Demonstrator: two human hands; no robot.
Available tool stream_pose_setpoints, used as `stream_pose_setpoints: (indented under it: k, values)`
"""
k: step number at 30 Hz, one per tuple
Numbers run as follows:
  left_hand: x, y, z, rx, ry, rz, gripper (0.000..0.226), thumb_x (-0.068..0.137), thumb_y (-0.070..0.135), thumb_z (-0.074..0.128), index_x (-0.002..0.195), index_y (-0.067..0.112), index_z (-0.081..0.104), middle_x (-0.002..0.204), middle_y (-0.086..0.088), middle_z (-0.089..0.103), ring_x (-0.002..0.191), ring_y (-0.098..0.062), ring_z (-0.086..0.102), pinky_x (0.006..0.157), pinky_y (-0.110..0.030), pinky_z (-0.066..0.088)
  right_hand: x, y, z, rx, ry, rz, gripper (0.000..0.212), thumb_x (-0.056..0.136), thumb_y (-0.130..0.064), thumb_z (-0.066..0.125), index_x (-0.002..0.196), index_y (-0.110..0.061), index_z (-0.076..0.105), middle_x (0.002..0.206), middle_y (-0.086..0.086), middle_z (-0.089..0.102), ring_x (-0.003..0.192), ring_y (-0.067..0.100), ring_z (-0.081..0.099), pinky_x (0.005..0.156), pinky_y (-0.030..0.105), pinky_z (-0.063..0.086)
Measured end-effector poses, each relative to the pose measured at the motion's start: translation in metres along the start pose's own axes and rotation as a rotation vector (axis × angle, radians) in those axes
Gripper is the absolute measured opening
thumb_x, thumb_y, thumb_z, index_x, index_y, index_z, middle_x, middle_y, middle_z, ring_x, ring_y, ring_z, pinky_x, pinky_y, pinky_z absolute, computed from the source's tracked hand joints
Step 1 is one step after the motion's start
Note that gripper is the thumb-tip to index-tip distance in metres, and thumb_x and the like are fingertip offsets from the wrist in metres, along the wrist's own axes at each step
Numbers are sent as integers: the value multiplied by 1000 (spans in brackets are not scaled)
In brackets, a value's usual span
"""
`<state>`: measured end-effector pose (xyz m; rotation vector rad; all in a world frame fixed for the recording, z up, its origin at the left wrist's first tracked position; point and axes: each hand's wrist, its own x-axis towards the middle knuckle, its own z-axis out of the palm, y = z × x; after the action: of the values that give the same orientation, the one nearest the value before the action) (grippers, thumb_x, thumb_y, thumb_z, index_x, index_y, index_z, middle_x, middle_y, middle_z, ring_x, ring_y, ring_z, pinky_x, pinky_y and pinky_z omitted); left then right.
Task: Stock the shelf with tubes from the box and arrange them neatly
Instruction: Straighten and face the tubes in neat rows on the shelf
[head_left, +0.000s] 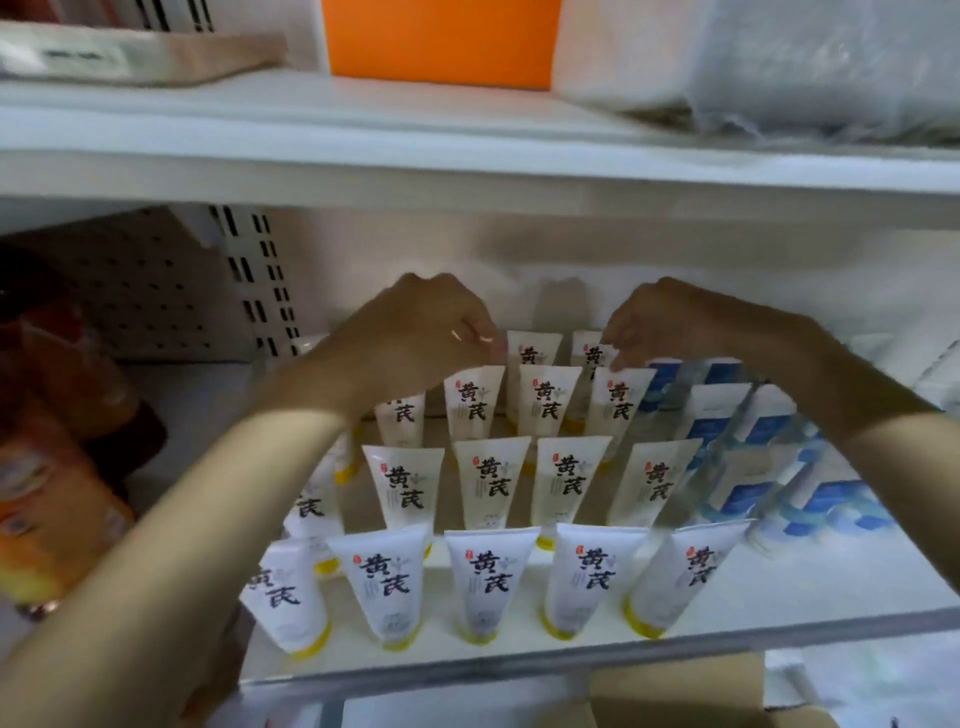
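Observation:
Several white tubes with yellow caps and black lettering stand cap-down in rows on the white shelf; one front-row tube faces me. My left hand reaches to the back rows, its fingers curled over the top of a tube; whether it grips is hidden. My right hand is also at the back, fingertips pinching the top edge of a tube. A brown cardboard box shows below the shelf's front edge.
Blue-and-white cartons stand right of the tubes. Orange packets fill the left side. The shelf above holds an orange box and a plastic-wrapped bundle. A perforated back panel closes the rear left.

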<state>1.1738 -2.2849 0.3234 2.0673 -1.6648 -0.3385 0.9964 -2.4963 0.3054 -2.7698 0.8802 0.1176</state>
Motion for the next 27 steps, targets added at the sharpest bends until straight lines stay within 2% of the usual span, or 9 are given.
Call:
stream_pose_setpoints:
  k: [3,7,9,11,15,18,23,25,27]
  values:
    - [-44,-11,-9,1,3,-75,21,79,46,61,95,33,66,94,16,66,75,6,57,72,-12,45,-4,-37,-6,38,75,-135,30,80,-24,73,107,-13,69,99,-3,71,75,-9,59,72,2,42]
    - [-82,-34,-4,-173,166,-252,19,78,28,71,97,25,71,103,5,69,92,-11,64,93,-30,49,-12,-111,3,183,29,-314,22,80,-29,71,100,-19,73,88,-18,69,77,-15,61,76,1,44]
    - [-95,-43,-2,-212,218,-296,13,79,22,71,84,34,68,97,12,64,92,-8,61,85,-19,49,-13,-141,15,196,-25,-399,25,81,-30,70,102,-18,73,93,-15,70,81,-11,63,81,9,48]
    - [-100,-51,2,-184,227,-338,16,82,21,69,94,31,68,100,16,58,93,-5,56,69,-6,40,-10,-163,30,173,-74,-430,27,81,-31,70,104,-16,72,99,-8,72,84,-6,65,84,17,51]
    - [-98,-64,6,-93,86,-425,37,87,14,64,123,12,59,130,-1,56,115,-16,55,85,-8,34,-4,-187,55,61,-91,-404,34,80,-37,72,105,-14,71,96,-5,72,82,4,66,79,24,52]
    - [-93,-76,8,-36,35,-491,36,84,13,69,120,16,62,125,-2,61,112,-17,58,97,-21,42,-1,-190,65,11,-79,-385,30,78,-37,73,99,-15,72,88,-5,71,76,7,65,73,26,52]
    - [-85,-86,12,131,-83,-486,29,84,19,68,111,27,64,119,2,62,108,-20,58,92,-31,47,2,-187,75,-97,-79,-392,34,78,-38,72,69,-7,63,58,3,49,53,15,45,52,27,32]
    - [-83,-87,13,220,-130,-459,17,84,22,66,101,26,65,114,-3,62,104,-25,59,88,-34,49,2,-186,79,-117,-72,-397,37,79,-38,71,72,-2,61,59,7,44,55,21,46,51,29,30]
    - [-82,-89,15,248,-148,-449,8,85,24,66,92,23,63,110,-5,61,100,-26,59,84,-34,49,5,-184,82,-119,-64,-399,36,79,-39,70,81,-3,65,67,8,56,66,25,57,57,30,39]
